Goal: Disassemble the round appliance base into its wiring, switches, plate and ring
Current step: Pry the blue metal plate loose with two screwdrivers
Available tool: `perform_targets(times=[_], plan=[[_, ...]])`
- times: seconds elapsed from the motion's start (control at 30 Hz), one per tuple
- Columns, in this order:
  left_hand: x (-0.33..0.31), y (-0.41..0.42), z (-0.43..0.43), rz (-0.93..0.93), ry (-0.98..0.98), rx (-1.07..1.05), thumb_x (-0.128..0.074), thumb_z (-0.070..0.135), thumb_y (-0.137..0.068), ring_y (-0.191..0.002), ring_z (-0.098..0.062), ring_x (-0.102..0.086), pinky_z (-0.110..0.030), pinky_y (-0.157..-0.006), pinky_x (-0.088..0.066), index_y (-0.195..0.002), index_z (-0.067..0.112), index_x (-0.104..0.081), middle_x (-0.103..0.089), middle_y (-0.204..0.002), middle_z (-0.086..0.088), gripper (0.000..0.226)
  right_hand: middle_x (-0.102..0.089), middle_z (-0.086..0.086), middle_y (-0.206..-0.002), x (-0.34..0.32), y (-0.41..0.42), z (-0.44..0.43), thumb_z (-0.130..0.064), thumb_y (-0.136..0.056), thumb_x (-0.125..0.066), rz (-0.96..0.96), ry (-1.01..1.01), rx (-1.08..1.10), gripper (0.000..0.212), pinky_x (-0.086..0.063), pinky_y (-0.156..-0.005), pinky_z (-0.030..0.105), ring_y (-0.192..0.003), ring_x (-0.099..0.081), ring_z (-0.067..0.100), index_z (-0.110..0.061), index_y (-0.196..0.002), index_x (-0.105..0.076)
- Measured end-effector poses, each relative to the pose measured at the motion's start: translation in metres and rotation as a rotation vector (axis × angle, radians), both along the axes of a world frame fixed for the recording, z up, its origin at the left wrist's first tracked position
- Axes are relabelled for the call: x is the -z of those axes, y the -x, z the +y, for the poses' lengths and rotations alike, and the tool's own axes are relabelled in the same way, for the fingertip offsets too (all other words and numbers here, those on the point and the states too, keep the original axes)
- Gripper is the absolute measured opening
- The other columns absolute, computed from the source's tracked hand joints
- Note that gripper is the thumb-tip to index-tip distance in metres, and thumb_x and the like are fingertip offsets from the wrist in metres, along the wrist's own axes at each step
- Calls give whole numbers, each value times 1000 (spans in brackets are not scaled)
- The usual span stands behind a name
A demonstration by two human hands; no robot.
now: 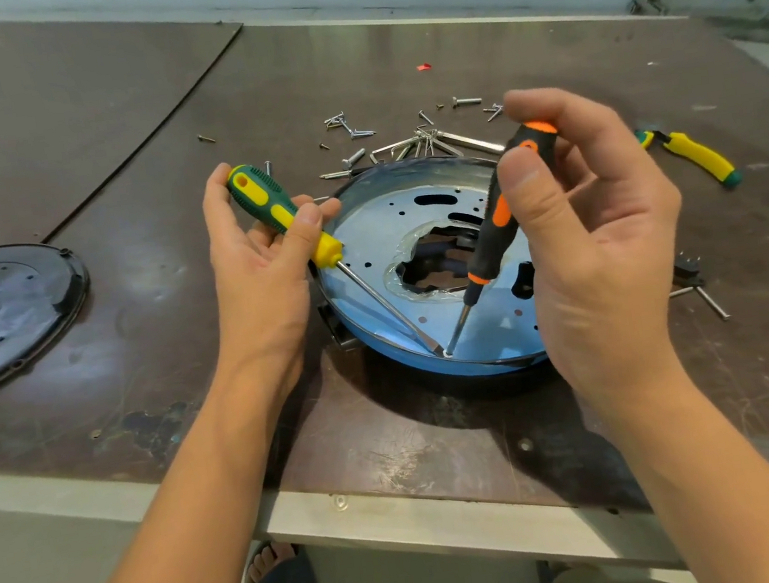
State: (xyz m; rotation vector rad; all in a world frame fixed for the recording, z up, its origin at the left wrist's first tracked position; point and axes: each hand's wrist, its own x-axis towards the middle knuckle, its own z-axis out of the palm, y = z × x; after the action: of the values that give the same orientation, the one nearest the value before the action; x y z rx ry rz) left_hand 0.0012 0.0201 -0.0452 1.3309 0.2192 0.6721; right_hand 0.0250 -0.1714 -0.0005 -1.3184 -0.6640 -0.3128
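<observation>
Head cam: my left hand (pixel 267 262) grips the green-yellow screwdriver (pixel 284 216), right hand (pixel 594 241) pinches the black-orange screwdriver (pixel 496 229). Both tips meet at one screw (pixel 447 354) nr the front rim of the round appliance base (pixel 431 373), mid-table (pixel 439 434). Risk: a tip cams out w/ crowding, gouges the plate (pixel 369 264).

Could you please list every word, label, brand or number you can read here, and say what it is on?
None can be read. The green screwdriver, the orange screwdriver and the plate show no print; the black cover bears only a ring pattern, and any mark on the yellow tool is too small to tell.
</observation>
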Motion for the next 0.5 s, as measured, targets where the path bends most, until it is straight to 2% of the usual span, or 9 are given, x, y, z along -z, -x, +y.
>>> perform_targets(times=[0.07,0.17,0.23,0.33,0.37,0.43,0.5], plan=[[0,1,0,1,-1,-1,-62,6,-98,-108,-22,-72,-45,-104,-53,-157,20,-15,-63,-123,-21,76,-63,3,-99,3,-2,-1,-3,-104,-50,64,-33,-25,28,-55,-82,35,-90,-64,11,-4,-131,-57],[-1,0,-2,-1,-8,4,-61,6,-98,-108,-22,-72,-46,-105,-52,-156,21,-16,-64,-122,-21,75,-66,18,-105,1,0,-2,-9,-106,-43,134,-91,-85,29,-54,-88,38,-98,-66,26,-5,-131,-57],[0,0,-1,-5,-4,-1,-61,5,-99,-107,-22,-73,-45,-103,-53,-155,22,-17,-63,-122,-22,73,-64,12,-105,0,1,-1,-15,-103,-53,90,-52,-84,25,-53,-84,40,-97,-62,25,-8,-127,-59],[0,0,-1,-10,-2,-3,-61,5,-98,-106,-21,-73,-42,-99,-56,-155,22,-18,-62,-123,-22,73,-57,-3,-92,2,0,-1,-4,-98,-65,-21,30,-35,30,-48,-76,26,-85,-53,8,-7,-127,-59],[0,0,-1,-11,-2,-4,-61,5,-98,-106,-21,-73,-42,-99,-56,-155,21,-18,-63,-122,-21,73,-58,-3,-92,3,0,-2,-2,-98,-63,-11,30,-42,32,-49,-78,26,-84,-54,9,-6,-129,-59],[-1,0,-1,-14,-2,-4,-61,4,-98,-105,-22,-73,-43,-99,-55,-154,22,-19,-62,-122,-22,72,-63,6,-99,4,0,-3,-4,-102,-53,59,-17,-91,32,-53,-85,34,-91,-60,20,-5,-133,-57],[-1,0,-1,-16,3,5,-61,4,-99,-106,-22,-73,-44,-100,-55,-153,23,-19,-61,-124,-26,71,-63,14,-105,2,1,-3,-9,-102,-48,92,-59,-124,31,-52,-87,35,-94,-61,27,-6,-132,-57]])
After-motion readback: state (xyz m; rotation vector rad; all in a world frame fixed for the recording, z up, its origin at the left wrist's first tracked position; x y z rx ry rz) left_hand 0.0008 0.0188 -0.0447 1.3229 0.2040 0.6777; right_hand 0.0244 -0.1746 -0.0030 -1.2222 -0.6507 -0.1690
